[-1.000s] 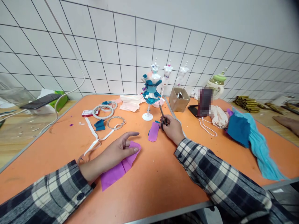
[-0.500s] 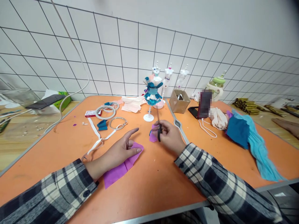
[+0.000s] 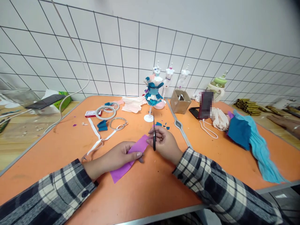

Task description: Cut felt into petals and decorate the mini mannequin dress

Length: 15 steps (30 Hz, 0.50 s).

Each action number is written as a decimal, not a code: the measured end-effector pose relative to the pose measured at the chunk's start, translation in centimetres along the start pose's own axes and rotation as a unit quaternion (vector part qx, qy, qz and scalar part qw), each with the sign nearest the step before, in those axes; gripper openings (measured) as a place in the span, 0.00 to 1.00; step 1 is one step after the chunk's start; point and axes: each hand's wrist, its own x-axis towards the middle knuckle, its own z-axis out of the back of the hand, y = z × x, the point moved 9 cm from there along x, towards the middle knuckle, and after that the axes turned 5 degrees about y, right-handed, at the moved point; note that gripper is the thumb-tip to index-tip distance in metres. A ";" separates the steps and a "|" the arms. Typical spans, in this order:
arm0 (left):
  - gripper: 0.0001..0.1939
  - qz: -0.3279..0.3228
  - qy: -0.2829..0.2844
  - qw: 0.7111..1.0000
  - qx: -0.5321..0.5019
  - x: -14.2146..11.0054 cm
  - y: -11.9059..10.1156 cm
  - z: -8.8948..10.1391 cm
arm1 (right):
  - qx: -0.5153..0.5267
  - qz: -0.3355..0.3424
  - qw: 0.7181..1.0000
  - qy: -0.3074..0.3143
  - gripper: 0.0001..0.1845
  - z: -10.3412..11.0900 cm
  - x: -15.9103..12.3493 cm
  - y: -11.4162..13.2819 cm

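My left hand (image 3: 126, 155) grips a purple strip of crepe paper (image 3: 124, 171), thumb on top and fingers beneath. In my right hand (image 3: 167, 144) is a pair of black-handled scissors (image 3: 154, 137), blades pointing away from me toward the stand. The fingertips of that hand also touch the far end of the purple strip. Behind the hands stands a small dress form (image 3: 153, 90) in a teal and white ruffled paper dress on a round white base. Teal scraps (image 3: 161, 125) lie just beyond my right hand.
Tape rolls (image 3: 105, 113), white ribbon (image 3: 95, 145) and a teal piece (image 3: 102, 125) lie at left. A cardboard box (image 3: 180, 101), a propped phone (image 3: 206, 104) and a bottle (image 3: 217, 86) stand at back right. Blue crepe paper (image 3: 262, 150) drapes near the right edge. Another person's hand (image 3: 286, 123) shows far right.
My left fingers have closed around the purple strip, lifting and turning it. My right hand has come nearer with the scissors, and its fingertips now meet the strip's end.
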 end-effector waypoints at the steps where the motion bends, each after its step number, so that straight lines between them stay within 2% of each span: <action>1: 0.16 0.006 0.009 1.000 -0.008 -0.1 0.1 -0.1 | 0.003 -0.001 1.000 -0.016 0.19 0.6 0.2 0.1; 5: 0.14 0.022 0.005 0.995 -0.100 -0.2 0.8 0.2 | 0.021 -0.028 0.999 -0.040 0.23 2.1 0.7 -0.4; 8: 0.12 0.037 -0.057 0.975 -0.213 -0.4 1.5 1.3 | 0.018 -0.042 0.998 -0.041 0.25 2.9 0.8 -0.5; 10: 0.09 0.033 -0.121 0.944 -0.304 -0.6 1.8 2.5 | 0.000 -0.066 0.997 0.025 0.24 2.3 0.8 -0.6; 12: 0.10 0.013 -0.160 0.915 -0.369 -0.9 1.8 3.6 | -0.020 -0.117 0.982 0.149 0.24 0.6 0.2 -1.3; 14: 0.17 0.004 -0.173 0.908 -0.382 -1.0 1.8 4.4 | -0.037 -0.165 0.951 0.259 0.25 -0.9 -1.0 -2.1; 15: 0.19 0.008 -0.176 0.911 -0.372 -1.0 1.8 4.7 | -0.046 -0.179 0.938 0.292 0.25 -1.3 -1.5 -2.4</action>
